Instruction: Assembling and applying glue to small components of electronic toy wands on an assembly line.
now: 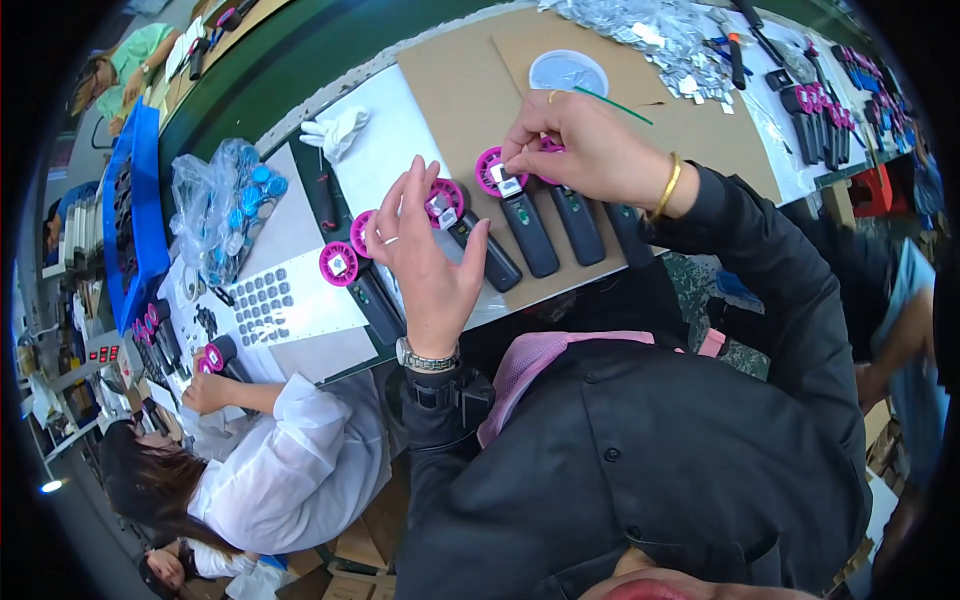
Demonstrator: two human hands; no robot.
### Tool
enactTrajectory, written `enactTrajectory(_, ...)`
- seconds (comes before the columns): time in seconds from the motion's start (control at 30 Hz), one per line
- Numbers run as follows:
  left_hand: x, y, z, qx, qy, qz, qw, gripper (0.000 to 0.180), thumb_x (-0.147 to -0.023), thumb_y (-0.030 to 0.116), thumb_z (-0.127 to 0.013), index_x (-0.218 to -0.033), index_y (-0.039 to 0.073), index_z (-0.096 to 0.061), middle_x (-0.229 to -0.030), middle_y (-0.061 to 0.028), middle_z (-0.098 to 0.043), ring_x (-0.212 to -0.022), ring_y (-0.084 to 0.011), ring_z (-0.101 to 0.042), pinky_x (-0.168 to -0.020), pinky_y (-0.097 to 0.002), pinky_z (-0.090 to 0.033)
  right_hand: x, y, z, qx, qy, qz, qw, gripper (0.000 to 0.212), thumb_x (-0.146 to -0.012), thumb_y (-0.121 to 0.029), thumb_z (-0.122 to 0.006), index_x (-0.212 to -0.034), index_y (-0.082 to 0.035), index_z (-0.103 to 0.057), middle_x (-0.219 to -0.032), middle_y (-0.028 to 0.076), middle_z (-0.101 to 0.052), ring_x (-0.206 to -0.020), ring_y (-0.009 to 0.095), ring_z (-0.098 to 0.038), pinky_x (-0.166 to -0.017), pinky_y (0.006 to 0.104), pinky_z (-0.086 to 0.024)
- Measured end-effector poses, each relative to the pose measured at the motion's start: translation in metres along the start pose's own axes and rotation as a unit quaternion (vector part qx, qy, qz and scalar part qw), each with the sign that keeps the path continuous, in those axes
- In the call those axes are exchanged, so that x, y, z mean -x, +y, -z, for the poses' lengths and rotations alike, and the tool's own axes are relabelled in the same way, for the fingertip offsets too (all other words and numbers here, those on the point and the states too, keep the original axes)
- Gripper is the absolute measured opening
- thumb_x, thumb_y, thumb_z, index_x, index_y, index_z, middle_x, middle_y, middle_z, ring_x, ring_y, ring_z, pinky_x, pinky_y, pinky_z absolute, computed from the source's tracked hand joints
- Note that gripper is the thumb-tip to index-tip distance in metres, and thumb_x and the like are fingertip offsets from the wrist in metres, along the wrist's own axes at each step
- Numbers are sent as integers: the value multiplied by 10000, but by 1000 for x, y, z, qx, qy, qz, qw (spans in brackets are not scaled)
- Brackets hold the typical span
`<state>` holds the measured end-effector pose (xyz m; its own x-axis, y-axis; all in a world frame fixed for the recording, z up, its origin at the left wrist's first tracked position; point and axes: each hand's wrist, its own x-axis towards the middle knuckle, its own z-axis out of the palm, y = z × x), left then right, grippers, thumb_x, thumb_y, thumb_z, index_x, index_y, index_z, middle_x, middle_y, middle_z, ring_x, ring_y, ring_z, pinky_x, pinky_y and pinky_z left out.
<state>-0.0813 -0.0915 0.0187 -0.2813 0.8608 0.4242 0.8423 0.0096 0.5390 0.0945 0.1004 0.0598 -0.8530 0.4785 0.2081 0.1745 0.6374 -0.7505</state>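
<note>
Handheld devices with black handles and pink round heads, resembling small fans, lie in a row before me. My right hand (590,150) reaches across from the right, thumb and fingers pinched at a small pale square piece (503,178) on the head of one device (530,235). Whether the piece is lifted or rests there is hard to tell. My left hand (428,265) hovers with spread fingers and nothing in it, over the gap between another device (488,255) and a device at the left (376,308). Its fingers partly cover the pink heads behind.
A heap of small silvery pieces (660,40) lies at the back right near a round clear lid (568,72). A white glove (340,130), a bag of blue discs (235,205) and a sheet of grey pieces (265,305) are left. A co-worker in white (300,470) sits at left.
</note>
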Motion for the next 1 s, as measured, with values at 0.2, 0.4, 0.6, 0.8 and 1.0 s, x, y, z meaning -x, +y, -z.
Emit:
enactTrajectory(0.2,5,-17,7,-24,-11,38,999,1044,-822,135,-900,-1712,41,-363,-1517,-129,-686,-1505,-324,-477,-1283,-587,-153,-4,-29,-23,-78,-21,-39,996,113,-959,-90,-835,-1032,-8,-811,-938,97,-699,-864,219,-688,-771,350,-539)
enactTrajectory(0.4,6,-36,2,-38,-35,41,998,1121,-806,133,-926,-1730,20,-303,-1393,-109,-733,-1431,-310,-512,-1264,-604,-173,-22,-28,-47,-35,-25,-56,998,104,-939,-86,-835,-1011,-12,-825,-953,114,-710,-896,257,-706,-798,365,-554)
enactTrajectory(0.6,11,-39,20,-45,-77,-19,996,1192,-790,133,-942,-1740,-30,-241,-1304,-98,-751,-1375,-315,-544,-1257,-610,-177,-34,-30,-70,25,-55,-34,998,93,-911,-81,-827,-975,-14,-832,-939,129,-709,-905,296,-705,-800,394,-558)
enactTrajectory(0.8,15,-42,20,-22,-68,-23,997,1221,-793,133,-929,-1747,-60,-192,-1270,-102,-766,-1355,-322,-555,-1265,-608,-161,-37,-24,-88,62,-75,-23,995,110,-884,-141,-832,-877,-32,-832,-924,152,-739,-927,358,-720,-851,481,-577)
enactTrajectory(1.0,18,-41,17,-17,-53,-19,998,1215,-794,134,-921,-1747,-60,-193,-1261,-108,-774,-1353,-327,-556,-1271,-612,-150,-39,-21,-90,58,-71,-29,995,88,-887,-77,-842,-931,-2,-831,-868,131,-689,-836,294,-677,-749,417,-542)
